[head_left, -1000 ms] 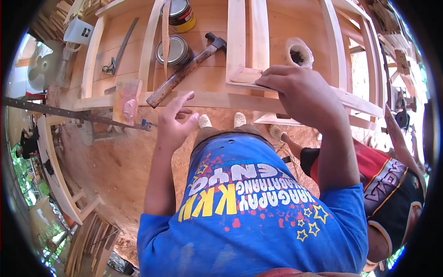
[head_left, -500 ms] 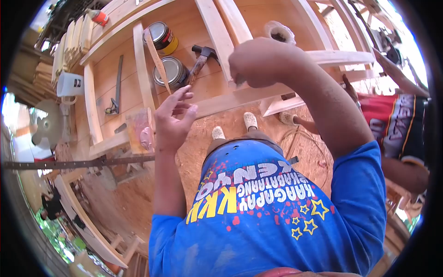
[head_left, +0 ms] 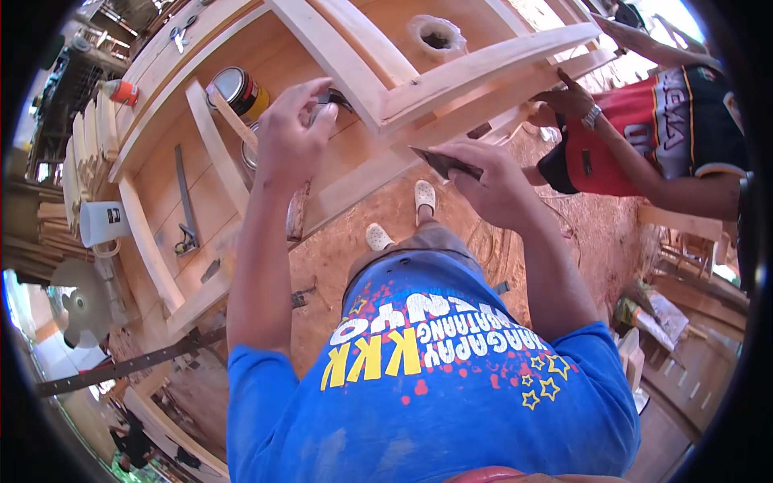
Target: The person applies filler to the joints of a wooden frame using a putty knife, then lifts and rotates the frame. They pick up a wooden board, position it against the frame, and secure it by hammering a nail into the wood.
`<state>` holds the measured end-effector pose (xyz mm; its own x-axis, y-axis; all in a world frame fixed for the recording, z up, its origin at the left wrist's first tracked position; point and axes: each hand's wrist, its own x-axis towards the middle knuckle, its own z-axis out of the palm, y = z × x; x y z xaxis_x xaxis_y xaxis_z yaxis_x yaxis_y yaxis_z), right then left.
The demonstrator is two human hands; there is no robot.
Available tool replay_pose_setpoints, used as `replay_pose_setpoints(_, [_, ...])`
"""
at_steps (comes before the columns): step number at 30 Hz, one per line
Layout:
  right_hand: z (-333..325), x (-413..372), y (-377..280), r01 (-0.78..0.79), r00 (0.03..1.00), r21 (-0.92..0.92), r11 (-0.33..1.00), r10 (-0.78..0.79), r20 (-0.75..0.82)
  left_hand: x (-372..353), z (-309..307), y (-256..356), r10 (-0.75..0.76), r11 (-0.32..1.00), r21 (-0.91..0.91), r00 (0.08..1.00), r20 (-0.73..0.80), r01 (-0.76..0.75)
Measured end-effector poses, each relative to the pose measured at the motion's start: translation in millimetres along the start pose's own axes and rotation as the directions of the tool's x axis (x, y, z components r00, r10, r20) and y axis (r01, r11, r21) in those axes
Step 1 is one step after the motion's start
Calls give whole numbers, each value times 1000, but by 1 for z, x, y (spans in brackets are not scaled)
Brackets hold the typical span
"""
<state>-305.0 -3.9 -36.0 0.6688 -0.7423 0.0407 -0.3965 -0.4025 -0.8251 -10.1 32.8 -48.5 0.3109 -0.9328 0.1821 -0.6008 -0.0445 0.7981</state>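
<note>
My right hand is closed around a dark, flat putty knife, whose blade points left at the near corner of a pale wooden frame. My left hand is raised over the frame's left part, fingers curled but apart, with nothing visible between them. Just behind its fingertips shows the head of a hammer; the rest of the hammer is mostly hidden. A narrow reddish-brown piece shows beside my left forearm, too covered to identify.
Inside the frame are a paint can, a second can mostly behind my arm, a metal square and a plastic-wrapped roll. A white mug stands left. At right, another person's hand touches the wood.
My right hand has come down and nearer, bringing the putty knife into sight. My left hand has moved up in front of the hammer. The view has shifted, showing more of the other person.
</note>
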Motion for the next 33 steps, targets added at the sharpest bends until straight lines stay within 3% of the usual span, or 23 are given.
replay_pose_setpoints(1, [5, -10, -2, -41, 998, 79, 996, 44, -37, 10, 8, -6, 71, 997, -30, 997, 3, -71])
replay_pose_setpoints(4, [5, -30, 2, -133, 990, 81, 988, 137, -40, 42, 26, -21, 331, 925, 192, 944, 12, -327])
replay_pose_setpoints(7, [4, -39, 15, -60, 992, 1, 998, 60, -115, 63, 40, -26, 362, 883, 308, 932, 39, -356])
replay_pose_setpoints(10, [8, -32, 12, -70, 966, 283, 956, 136, -220, 75, 50, -28, 327, 859, 369, 934, 141, -356])
replay_pose_setpoints(11, [13, -28, 9, -131, 932, 531, 837, 287, -223, 75, 53, -31, 326, 859, 364, 933, 152, -359])
replay_pose_setpoints(14, [30, -20, 18, -98, 876, 903, 419, 467, -122, 79, 57, -46, 327, 857, 358, 928, 180, -372])
replay_pose_setpoints(15, [36, -21, 20, -180, 810, 890, 418, 577, -107, 80, 59, -49, 330, 860, 344, 925, 189, -377])
replay_pose_setpoints(18, [60, -22, 21, -197, 744, 970, 144, 666, 52, 78, 64, -37, 304, 886, 301, 932, 196, -352])
replay_pose_setpoints(21, [68, -20, 4, -214, 694, 977, 4, 705, 149, 76, 56, -41, 323, 889, 266, 923, 210, -372])
replay_pose_setpoints(28, [108, 10, 28, -126, 662, 991, -36, 741, 111, 76, 59, -48, 355, 886, 244, 915, 190, -395])
replay_pose_setpoints(33, [132, 37, 32, -148, 605, 984, 95, 796, 14, 76, 59, -47, 329, 891, 256, 922, 205, -375])
